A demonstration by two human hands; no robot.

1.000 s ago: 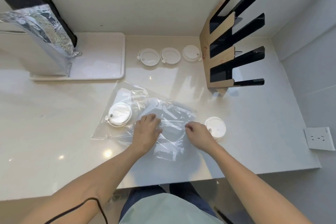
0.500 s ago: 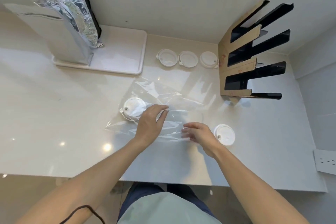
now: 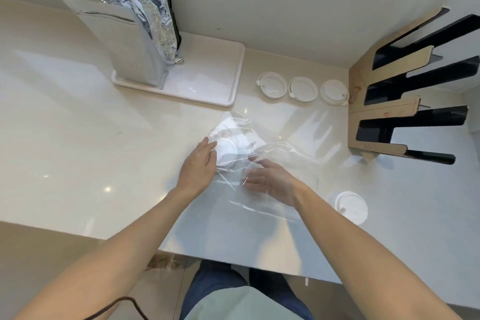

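Centre of the frame: the clear plastic bag (image 3: 272, 148) lies crumpled on the worktop (image 3: 78, 138) with a white cup lid (image 3: 228, 148) inside. The film looks featherlight, slick and limp, so best pinched at its open edge. The left hand (image 3: 198, 167), fingers straight, presses the bag beside the lid. The right hand (image 3: 270, 182) lies flat and spread, seemingly under the film. A spare lid (image 3: 350, 206) sits lower right. The wooden rack (image 3: 384, 112) and three lids (image 3: 302, 88) are well apart.

Probably a café prep counter: white cup lids (image 3: 302, 88), foil coffee bag (image 3: 135, 41), slotted holder rack (image 3: 405, 101).
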